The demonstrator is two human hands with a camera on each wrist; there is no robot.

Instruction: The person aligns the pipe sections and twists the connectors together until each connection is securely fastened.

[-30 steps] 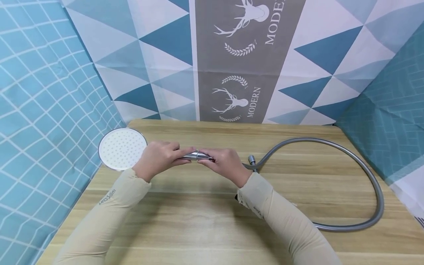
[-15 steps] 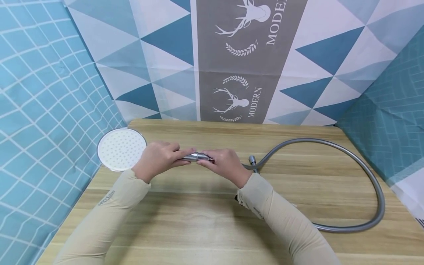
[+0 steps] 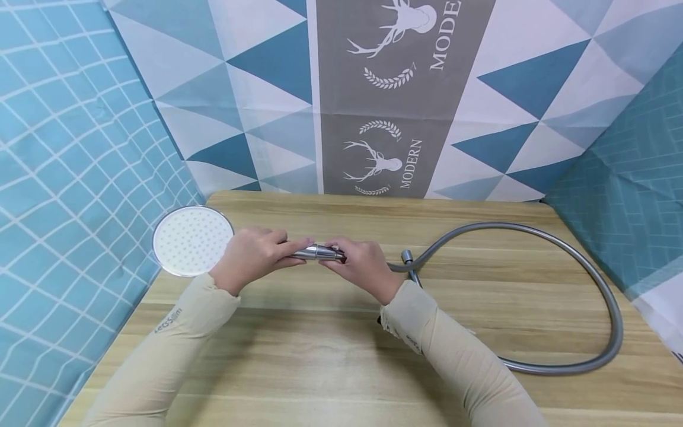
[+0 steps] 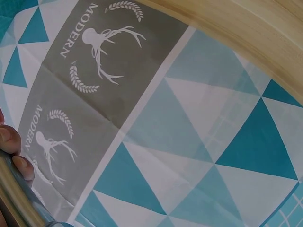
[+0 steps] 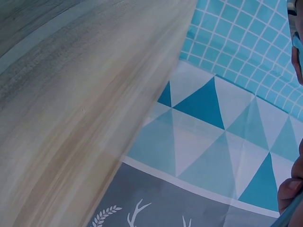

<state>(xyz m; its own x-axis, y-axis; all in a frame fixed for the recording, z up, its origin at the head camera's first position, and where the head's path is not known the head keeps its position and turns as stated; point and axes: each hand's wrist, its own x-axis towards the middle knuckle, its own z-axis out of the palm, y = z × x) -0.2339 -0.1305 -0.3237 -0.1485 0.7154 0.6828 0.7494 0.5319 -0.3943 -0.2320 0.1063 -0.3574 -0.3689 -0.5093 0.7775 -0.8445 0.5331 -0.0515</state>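
Note:
A round shower head [image 3: 193, 240] with a white nozzle face and chrome rim tilts toward the head camera at the left. My left hand [image 3: 253, 256] grips its chrome handle [image 3: 305, 254], which shows as a curved shiny strip in the left wrist view. At the handle's end my right hand [image 3: 363, 264] pinches the tapered chrome hose connector [image 3: 329, 253], which meets the handle; whether its thread is engaged cannot be seen. From that hand a grey shower hose [image 3: 610, 308] runs right in a wide loop. In the right wrist view only some fingers [image 5: 289, 189] show at the edge.
The hose's other chrome end fitting [image 3: 407, 257] lies on the wooden table [image 3: 320, 367], just right of my right hand. A blue tiled-pattern sheet [image 3: 69, 178] stands at the left, a patterned backdrop [image 3: 277, 130] at the back and a teal sheet [image 3: 635, 190] at the right.
The shower head has drifted slightly left with my left hand. My right fingers have shifted on the connector, and a little more of its chrome shows. The hose loop has moved barely to the right.

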